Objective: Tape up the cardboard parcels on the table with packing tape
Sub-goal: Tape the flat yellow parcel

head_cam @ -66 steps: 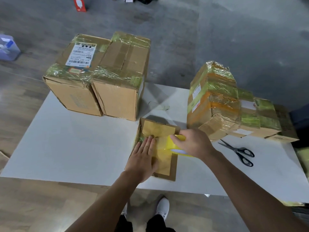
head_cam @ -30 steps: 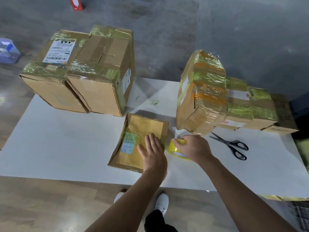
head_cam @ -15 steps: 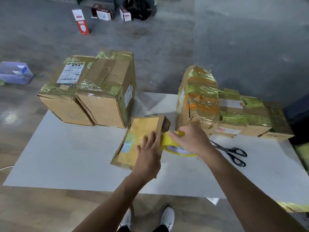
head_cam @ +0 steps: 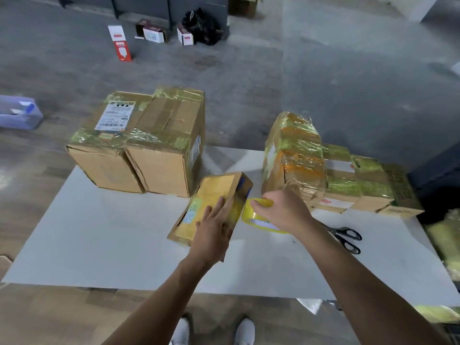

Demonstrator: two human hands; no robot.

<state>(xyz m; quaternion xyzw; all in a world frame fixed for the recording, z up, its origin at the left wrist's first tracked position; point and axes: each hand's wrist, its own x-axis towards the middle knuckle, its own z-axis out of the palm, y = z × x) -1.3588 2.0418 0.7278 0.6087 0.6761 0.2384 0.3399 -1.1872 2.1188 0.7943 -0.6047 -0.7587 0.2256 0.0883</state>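
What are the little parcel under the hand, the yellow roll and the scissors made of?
The small parcel looks like brown cardboard, matte at its edges, with glossy yellowish film over the top. The tape roll seems translucent yellow plastic film, shiny. The scissors have black handles, likely plastic; the blades look like dull metal, but are partly hidden.

No word reads whole. The tape roll (head_cam: 249, 214), just right of the small parcel (head_cam: 216, 189), shows a few dark capitals on its white core, partly hidden. The small parcel's pale sticker (head_cam: 192, 212) bears illegible blue handwriting. Behind and left of the parcel, the big box (head_cam: 104, 168) carries a barcoded shipping label (head_cam: 115, 118), its print too small to read.
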